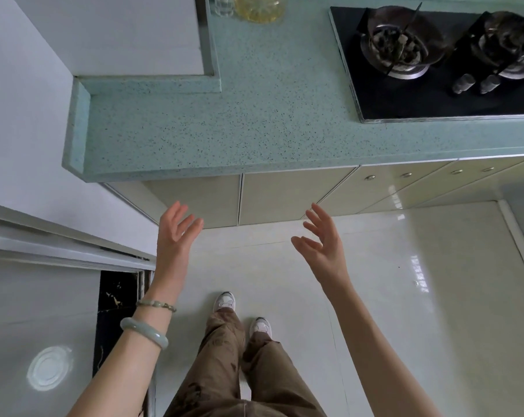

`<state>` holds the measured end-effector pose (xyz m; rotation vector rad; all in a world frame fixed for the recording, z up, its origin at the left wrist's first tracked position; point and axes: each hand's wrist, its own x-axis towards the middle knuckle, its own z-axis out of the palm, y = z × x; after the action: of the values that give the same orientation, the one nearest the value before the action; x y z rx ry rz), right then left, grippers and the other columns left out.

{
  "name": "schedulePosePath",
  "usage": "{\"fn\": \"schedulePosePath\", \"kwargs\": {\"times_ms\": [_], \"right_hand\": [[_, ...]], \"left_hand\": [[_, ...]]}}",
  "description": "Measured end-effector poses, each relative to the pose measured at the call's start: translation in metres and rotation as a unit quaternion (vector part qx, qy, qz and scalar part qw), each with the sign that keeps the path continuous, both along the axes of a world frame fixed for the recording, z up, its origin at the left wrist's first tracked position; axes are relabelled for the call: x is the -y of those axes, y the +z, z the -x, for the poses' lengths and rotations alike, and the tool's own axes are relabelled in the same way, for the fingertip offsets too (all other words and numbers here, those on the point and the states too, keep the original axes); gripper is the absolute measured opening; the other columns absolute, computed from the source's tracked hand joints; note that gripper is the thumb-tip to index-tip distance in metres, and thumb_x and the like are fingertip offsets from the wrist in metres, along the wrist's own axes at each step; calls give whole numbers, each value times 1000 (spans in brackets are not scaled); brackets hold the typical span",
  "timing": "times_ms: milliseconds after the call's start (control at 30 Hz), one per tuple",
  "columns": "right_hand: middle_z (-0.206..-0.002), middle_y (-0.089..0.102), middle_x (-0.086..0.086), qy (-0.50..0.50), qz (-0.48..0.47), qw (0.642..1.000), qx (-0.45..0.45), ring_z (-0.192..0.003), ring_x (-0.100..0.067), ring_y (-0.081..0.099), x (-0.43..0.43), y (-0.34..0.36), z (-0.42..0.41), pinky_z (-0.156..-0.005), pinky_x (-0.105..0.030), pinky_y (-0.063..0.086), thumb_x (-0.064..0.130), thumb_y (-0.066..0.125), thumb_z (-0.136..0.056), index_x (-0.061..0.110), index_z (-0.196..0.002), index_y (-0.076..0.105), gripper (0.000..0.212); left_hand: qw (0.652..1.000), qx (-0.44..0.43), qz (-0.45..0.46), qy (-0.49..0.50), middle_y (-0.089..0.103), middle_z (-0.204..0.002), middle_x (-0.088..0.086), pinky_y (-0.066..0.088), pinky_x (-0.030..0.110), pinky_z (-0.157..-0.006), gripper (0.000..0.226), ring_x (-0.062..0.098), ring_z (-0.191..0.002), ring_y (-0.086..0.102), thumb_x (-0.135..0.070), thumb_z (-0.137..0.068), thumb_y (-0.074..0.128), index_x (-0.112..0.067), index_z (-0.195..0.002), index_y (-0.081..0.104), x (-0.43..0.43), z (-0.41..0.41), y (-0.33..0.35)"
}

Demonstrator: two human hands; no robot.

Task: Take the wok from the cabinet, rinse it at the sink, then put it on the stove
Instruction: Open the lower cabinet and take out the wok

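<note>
My left hand (176, 233) and my right hand (322, 242) are raised in front of me with fingers spread, holding nothing. They hover before the beige cabinet doors (285, 197) under the counter, which are closed. The black gas stove (435, 94) sits at the upper right on the speckled green countertop (239, 124), with two bare burners (402, 46). No wok and no sink are in view.
An oil bottle (260, 7) and a clear glass (223, 4) stand at the back of the counter. White wall and a sliding door track (59, 248) lie to my left. Glossy white floor tiles (405, 281) spread below, with my feet (242, 314) on them.
</note>
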<state>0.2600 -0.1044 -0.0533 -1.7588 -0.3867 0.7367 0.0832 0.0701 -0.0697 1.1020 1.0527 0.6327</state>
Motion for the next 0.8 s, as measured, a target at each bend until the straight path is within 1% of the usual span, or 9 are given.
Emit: {"fn": "schedulePosePath", "kwargs": {"times_ms": [100,167,233,400,500,600,700,767,800], "right_hand": [[-136,51,7,6,0,1000,9,-120,-7,52,-18,-27,-2,-88,-21,49,12,70,-76,33,-134,43,68],[-135,51,6,11,-3,1000,18,-120,-6,52,-33,-50,-4,-88,-20,49,18,67,-72,33,-134,42,69],[-136,51,6,15,-10,999,26,-120,-6,52,-47,-76,-7,-87,-20,49,20,67,-72,33,-135,42,69],[-137,50,9,20,-54,997,44,-121,-5,51,-66,-152,-20,-92,-26,48,19,67,-74,38,-134,42,68],[-138,49,8,29,-90,993,71,-121,-4,51,-73,-204,-32,-97,-30,47,19,67,-75,32,-136,42,68],[-139,49,7,50,-131,983,121,-125,-2,47,-86,-248,-45,-104,-33,42,17,67,-76,25,-138,42,67],[-139,47,13,76,-168,965,186,-130,-1,41,-103,-285,-58,-110,-35,36,16,68,-77,20,-139,42,67],[-142,44,12,90,-184,953,225,-133,0,37,-113,-306,-66,-112,-35,32,19,68,-77,18,-140,41,68],[-145,43,9,93,-188,947,242,-135,0,35,-117,-315,-69,-113,-35,31,21,67,-77,18,-141,40,69]], "left_hand": [[995,54,78,26,52,-134,2,41,30,-103,50,11,-125,51,-18,-90,60,-14,-136,41,-28,-15,-30],[990,74,117,31,54,-133,4,41,30,-103,46,17,-128,49,-15,-95,53,-10,-138,39,-46,-27,-53],[990,76,119,10,55,-131,2,41,29,-102,47,17,-129,48,-16,-96,50,-9,-140,37,-60,-36,-77],[996,7,-24,-91,55,-135,-1,38,29,-108,48,2,-122,51,-19,-91,60,-16,-137,44,-71,-49,-147],[991,14,-71,-114,59,-130,-7,35,34,-112,46,-1,-120,53,-28,-85,65,-24,-129,51,-75,-61,-193],[980,11,-160,-115,60,-128,-5,35,32,-112,45,1,-121,53,-28,-86,63,-21,-129,51,-76,-74,-234],[945,-17,-301,-124,58,-129,-7,31,22,-110,50,0,-124,49,-31,-84,60,-20,-131,49,-79,-83,-269],[911,-63,-394,-107,54,-133,-9,28,13,-107,51,1,-126,45,-32,-85,60,-20,-133,48,-82,-83,-290],[889,-90,-439,-95,52,-135,-10,27,12,-106,51,2,-127,43,-31,-86,60,-20,-134,47,-84,-82,-298]]}}
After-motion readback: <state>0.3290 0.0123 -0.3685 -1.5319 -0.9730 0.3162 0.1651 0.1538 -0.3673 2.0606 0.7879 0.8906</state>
